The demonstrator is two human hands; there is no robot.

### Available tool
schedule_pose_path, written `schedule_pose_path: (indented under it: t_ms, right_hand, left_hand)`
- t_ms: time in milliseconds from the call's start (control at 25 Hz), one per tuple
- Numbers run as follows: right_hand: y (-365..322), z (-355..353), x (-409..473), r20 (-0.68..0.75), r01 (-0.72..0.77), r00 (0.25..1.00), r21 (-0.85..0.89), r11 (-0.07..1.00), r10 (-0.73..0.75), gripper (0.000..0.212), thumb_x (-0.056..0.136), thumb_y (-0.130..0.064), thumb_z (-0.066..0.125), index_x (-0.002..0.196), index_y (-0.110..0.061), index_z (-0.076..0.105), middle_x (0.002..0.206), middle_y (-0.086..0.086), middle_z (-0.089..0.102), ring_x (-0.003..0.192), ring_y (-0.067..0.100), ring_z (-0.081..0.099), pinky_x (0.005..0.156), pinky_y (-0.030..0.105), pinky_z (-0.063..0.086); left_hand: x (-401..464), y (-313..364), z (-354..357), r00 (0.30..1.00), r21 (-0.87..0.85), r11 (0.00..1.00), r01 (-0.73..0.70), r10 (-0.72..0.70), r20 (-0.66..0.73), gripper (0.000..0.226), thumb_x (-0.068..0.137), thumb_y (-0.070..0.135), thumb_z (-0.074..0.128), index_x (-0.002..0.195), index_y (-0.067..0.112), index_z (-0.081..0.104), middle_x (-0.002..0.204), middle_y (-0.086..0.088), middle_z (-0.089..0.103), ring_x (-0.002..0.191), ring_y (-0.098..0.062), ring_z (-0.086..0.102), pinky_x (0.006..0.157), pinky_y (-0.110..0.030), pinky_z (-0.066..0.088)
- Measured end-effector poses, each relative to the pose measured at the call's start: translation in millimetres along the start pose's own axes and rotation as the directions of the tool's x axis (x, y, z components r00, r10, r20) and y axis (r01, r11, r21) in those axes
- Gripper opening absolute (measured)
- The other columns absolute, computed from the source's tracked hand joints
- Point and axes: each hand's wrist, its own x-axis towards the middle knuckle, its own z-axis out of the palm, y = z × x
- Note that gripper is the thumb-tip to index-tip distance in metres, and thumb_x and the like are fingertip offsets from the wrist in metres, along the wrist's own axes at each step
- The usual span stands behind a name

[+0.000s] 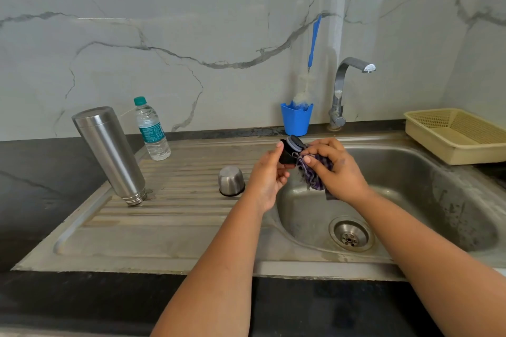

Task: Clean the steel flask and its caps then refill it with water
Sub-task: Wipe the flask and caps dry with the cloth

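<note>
From the head view, two bare hands meet just above the left rim of the sink basin (410,172), at the centre of the frame. The left hand (267,172) holds one black inner cap (291,149), its fingers curled round the cap's body with the fingertips up beside it. The right hand (336,169) grips one bunched purple cloth (312,172), fingers curled tight round it, and presses it against the cap's underside.

One steel flask (111,156) stands mouth-down and tilted on the ribbed drainboard (178,216) at the left of the frame. One steel outer cap (231,180) sits upside down on the same drainboard, between the flask and the hands, touching neither. One clear plastic water bottle (152,128) with a green top stands just behind the flask, near the wall.

At the back, centre right, one blue cup (296,120) holds one blue-handled bottle brush (312,46), bristles down. One steel tap (343,90) rises just right of it. One beige plastic basket (454,135) rests at the far right edge. One drain (350,236) shows in the basin's floor.
</note>
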Motion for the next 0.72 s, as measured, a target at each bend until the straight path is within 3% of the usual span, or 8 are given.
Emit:
schedule_pose_path:
  t_ms: [120,240,360,440,480,560,600,720]
  right_hand:
    - [5,-5,2,-0.04,0.016,0.999,-0.037,0.999,-0.017,0.02,0.09,-0.018,0.065,0.107,-0.01,0.071,0.115,0.002,0.053,0.103,0.004,0.052,0.09,-0.002,0.032]
    - [9,-13,3,0.018,0.028,0.999,-0.055,0.998,-0.027,0.019,0.091,-0.015,0.063,0.107,-0.011,0.071,0.117,0.001,0.053,0.107,0.003,0.05,0.093,-0.001,0.031]
    - [15,-16,6,0.085,0.023,0.996,-0.165,0.986,-0.009,0.019,0.093,-0.016,0.06,0.108,-0.013,0.071,0.119,0.001,0.051,0.106,0.008,0.051,0.094,0.015,0.038]
    - [20,-19,7,0.02,-0.11,0.993,-0.203,0.973,0.116,0.021,0.094,-0.021,0.059,0.111,-0.013,0.07,0.12,0.002,0.05,0.104,0.011,0.05,0.094,0.022,0.038]
    - [22,-23,6,-0.023,-0.196,0.981,-0.184,0.963,0.195,0.023,0.095,-0.023,0.058,0.113,-0.014,0.069,0.119,0.002,0.05,0.105,0.012,0.049,0.094,0.023,0.037]
    - [23,-28,7,-0.069,-0.309,0.951,-0.143,0.94,0.302,0.025,0.095,-0.027,0.057,0.115,-0.016,0.068,0.114,0.0,0.048,0.105,0.013,0.047,0.095,0.023,0.035]
    - [24,-29,7,-0.067,-0.334,0.942,-0.131,0.933,0.328,0.025,0.095,-0.028,0.057,0.115,-0.017,0.068,0.112,-0.001,0.049,0.105,0.014,0.048,0.094,0.024,0.036]
    - [22,-20,4,-0.015,-0.407,0.913,-0.02,0.913,0.407,0.022,0.091,-0.041,0.06,0.105,-0.028,0.071,0.11,-0.001,0.058,0.104,0.016,0.056,0.098,0.03,0.042]
  left_hand:
    - [-2,3,3,0.983,0.055,0.984,0.172,-0.174,0.049,0.045,0.099,0.05,0.045,0.109,0.011,0.063,0.066,-0.004,0.059,0.05,-0.006,0.042,0.047,-0.016,0.033]
    - [-3,3,2,0.928,0.095,0.945,0.314,-0.327,0.18,0.051,0.099,0.053,0.041,0.109,0.006,0.059,0.062,-0.006,0.053,0.047,-0.006,0.037,0.04,-0.013,0.029]
    - [-3,2,2,0.894,0.172,0.915,0.365,-0.396,0.208,0.049,0.097,0.051,0.046,0.112,0.006,0.058,0.068,-0.007,0.056,0.052,-0.008,0.044,0.044,-0.013,0.036]
    - [-2,-7,3,0.97,0.373,0.915,0.156,-0.213,0.115,0.038,0.093,0.043,0.06,0.118,0.014,0.056,0.091,-0.009,0.062,0.069,-0.012,0.057,0.061,-0.02,0.049]
    - [0,-12,0,0.997,0.572,0.82,-0.033,-0.01,0.073,0.04,0.089,0.037,0.069,0.121,0.019,0.054,0.106,-0.006,0.059,0.082,-0.012,0.059,0.072,-0.023,0.051]
    - [3,-17,-6,0.911,0.8,0.49,-0.347,0.378,0.164,0.052,0.078,0.026,0.079,0.124,0.026,0.054,0.119,0.0,0.047,0.099,-0.012,0.053,0.088,-0.027,0.048]
    - [4,-15,-7,0.866,0.8,0.429,-0.42,0.453,0.212,0.054,0.076,0.022,0.081,0.124,0.026,0.055,0.118,0.001,0.044,0.103,-0.012,0.052,0.092,-0.027,0.047]
    - [6,-17,-4,0.862,0.737,0.516,-0.437,0.474,0.18,0.053,0.074,0.019,0.082,0.119,0.029,0.058,0.116,0.005,0.047,0.103,-0.01,0.055,0.092,-0.023,0.047]
